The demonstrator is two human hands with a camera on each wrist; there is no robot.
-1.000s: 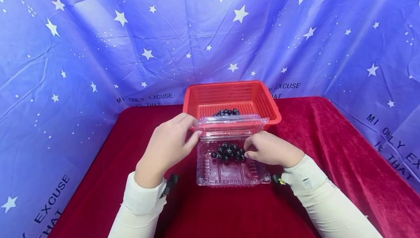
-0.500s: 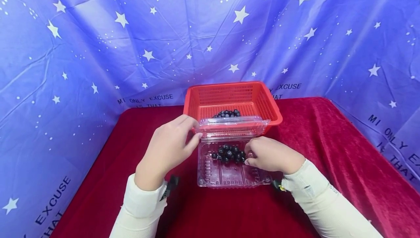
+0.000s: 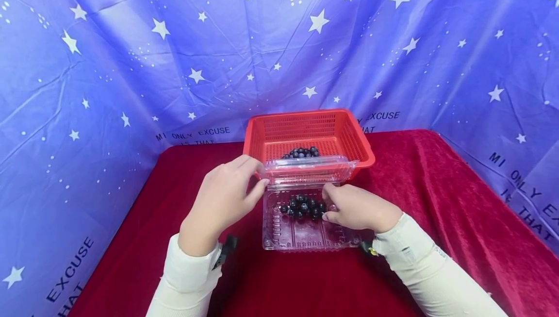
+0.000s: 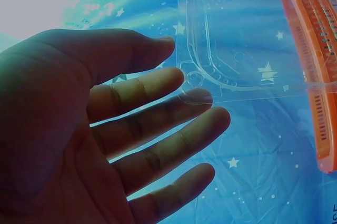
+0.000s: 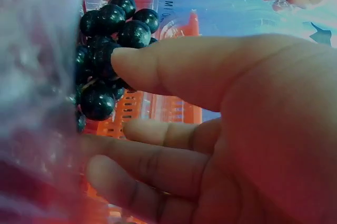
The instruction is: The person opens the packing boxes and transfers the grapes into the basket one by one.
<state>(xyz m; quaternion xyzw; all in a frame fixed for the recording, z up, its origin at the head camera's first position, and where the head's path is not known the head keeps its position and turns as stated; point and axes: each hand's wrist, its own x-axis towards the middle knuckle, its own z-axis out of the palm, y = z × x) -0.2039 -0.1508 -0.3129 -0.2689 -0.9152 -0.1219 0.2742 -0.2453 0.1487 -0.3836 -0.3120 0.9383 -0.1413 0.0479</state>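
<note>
A clear plastic clamshell box [image 3: 297, 237] lies unfolded on the red cloth, its lid [image 3: 305, 163] raised on the far side. Dark, shiny blueberries [image 3: 302, 206] are heaped in the box's far half. My left hand [image 3: 224, 198] is at the lid's left corner; in the left wrist view the fingers are loosely extended and touch the lid corner [image 4: 210, 79]. My right hand [image 3: 360, 207] is over the box's right side, beside the heap. The right wrist view shows its thumb [image 5: 152, 66] against the blueberries [image 5: 134, 34], the other fingers relaxed below, with nothing gripped.
Behind the box stands a red perforated basket [image 3: 367, 147] holding more blueberries [image 3: 301, 153]; the lid partly overlaps it. Red velvet cloth [image 3: 428, 176] covers the table. A blue star-patterned curtain [image 3: 262, 40] surrounds its back and sides.
My right hand has shifted slightly left against the blueberry heap, and the berries at its right edge sit slightly further left. My left hand stays at the lid corner.
</note>
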